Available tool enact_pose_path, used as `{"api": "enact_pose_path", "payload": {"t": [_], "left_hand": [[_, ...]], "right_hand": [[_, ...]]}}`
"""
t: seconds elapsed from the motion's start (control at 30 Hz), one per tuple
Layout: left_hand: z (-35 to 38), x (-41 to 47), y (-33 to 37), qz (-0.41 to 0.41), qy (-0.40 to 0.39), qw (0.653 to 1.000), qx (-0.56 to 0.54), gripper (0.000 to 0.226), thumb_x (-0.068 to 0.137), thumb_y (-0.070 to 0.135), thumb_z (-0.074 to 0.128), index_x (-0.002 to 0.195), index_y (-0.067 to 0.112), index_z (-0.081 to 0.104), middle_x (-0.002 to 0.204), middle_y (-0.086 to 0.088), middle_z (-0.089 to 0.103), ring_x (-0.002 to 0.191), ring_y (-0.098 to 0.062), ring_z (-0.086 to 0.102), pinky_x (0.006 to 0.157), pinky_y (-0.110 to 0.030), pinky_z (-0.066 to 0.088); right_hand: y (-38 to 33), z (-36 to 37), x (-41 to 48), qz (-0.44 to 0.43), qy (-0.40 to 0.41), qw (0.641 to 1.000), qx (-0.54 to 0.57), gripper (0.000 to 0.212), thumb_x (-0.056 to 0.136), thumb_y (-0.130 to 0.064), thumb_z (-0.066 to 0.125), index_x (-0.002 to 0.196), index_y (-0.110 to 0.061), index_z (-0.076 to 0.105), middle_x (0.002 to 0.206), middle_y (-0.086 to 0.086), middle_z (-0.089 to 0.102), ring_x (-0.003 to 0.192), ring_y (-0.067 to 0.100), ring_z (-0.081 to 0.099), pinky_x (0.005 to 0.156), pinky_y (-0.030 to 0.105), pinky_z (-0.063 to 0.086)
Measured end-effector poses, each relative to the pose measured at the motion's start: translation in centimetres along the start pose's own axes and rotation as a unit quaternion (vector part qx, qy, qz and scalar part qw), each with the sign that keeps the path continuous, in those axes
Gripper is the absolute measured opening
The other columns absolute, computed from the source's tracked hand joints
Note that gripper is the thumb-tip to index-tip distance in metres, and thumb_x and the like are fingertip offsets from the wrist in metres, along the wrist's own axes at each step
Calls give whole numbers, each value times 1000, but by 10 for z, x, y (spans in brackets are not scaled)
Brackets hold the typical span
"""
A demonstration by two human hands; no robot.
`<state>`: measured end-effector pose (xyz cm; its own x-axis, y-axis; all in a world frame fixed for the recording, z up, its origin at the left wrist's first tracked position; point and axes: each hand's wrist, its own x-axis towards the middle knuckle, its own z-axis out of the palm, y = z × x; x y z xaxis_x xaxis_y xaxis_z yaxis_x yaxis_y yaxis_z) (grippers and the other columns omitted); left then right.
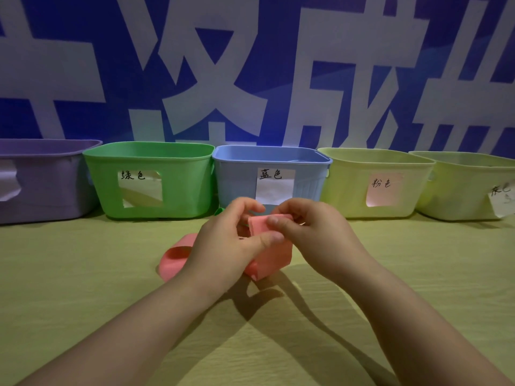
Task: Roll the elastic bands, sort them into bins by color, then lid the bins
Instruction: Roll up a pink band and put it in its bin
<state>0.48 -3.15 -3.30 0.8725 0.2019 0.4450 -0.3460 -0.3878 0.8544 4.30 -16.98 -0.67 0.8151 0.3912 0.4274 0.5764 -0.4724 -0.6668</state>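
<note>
My left hand (223,240) and right hand (309,229) both pinch the pink band (271,252) just above the table (83,274). My thumbs and fingers are curled on its folded top end, and the rest hangs down to the table. A pink loop (174,260) lies on the table beside my left hand. The band is right in front of the blue bin (237,179). In the same row at the back stand the purple bin (41,190), the green bin (172,196), a pale bin (348,185) and the last bin (459,190). All are open and have paper labels.
</note>
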Motion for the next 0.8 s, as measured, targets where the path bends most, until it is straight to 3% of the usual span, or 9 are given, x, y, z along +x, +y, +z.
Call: {"api": "enact_pose_path", "payload": {"t": [0.07,0.17,0.33,0.43,0.63,0.7,0.8], "left_hand": [[-1,0,-1,15,29,999,-8,21,73,16,74,81,29,61,77,4,68,74,-16,63,63,-44,54],[-3,1,0,37,54,998,-9,17,75,15,72,77,29,62,68,2,65,64,-14,58,56,-42,51],[-5,3,-1,38,47,998,0,8,79,23,68,78,31,66,66,5,66,70,-19,62,73,-47,54],[-5,3,-2,44,31,998,13,9,84,30,64,77,24,65,64,2,63,68,-24,61,73,-52,52],[-7,2,0,22,33,999,13,32,90,31,51,75,6,63,71,-13,66,73,-28,64,74,-50,52],[-7,2,-1,16,29,999,3,35,91,33,49,75,5,63,71,-14,65,73,-27,63,74,-47,53],[-4,1,-1,18,19,1000,1,26,79,48,62,84,22,62,73,3,63,73,-16,62,72,-40,52]], "right_hand": [[0,1,0,9,-4,999,31,13,85,-34,61,76,-25,65,67,-9,60,68,7,53,63,26,41],[-1,0,-1,17,-9,998,59,19,86,-37,60,78,-22,68,68,-6,62,68,10,54,66,32,43],[-1,-1,-1,19,-10,998,57,38,88,-46,50,79,-14,69,79,7,69,79,22,62,73,37,48],[-1,-1,-1,29,-7,996,81,49,88,-50,47,74,-7,67,75,12,68,70,25,59,69,35,47],[1,3,1,-2,1,991,134,6,81,-32,66,86,-34,64,84,-4,67,80,10,61,73,28,49],[3,3,2,-7,12,992,126,11,83,-24,67,77,-32,63,81,-7,68,78,8,60,71,24,48],[3,2,2,-4,26,994,106,13,83,-24,67,73,-31,62,74,-8,67,71,4,59,66,19,46]]}}
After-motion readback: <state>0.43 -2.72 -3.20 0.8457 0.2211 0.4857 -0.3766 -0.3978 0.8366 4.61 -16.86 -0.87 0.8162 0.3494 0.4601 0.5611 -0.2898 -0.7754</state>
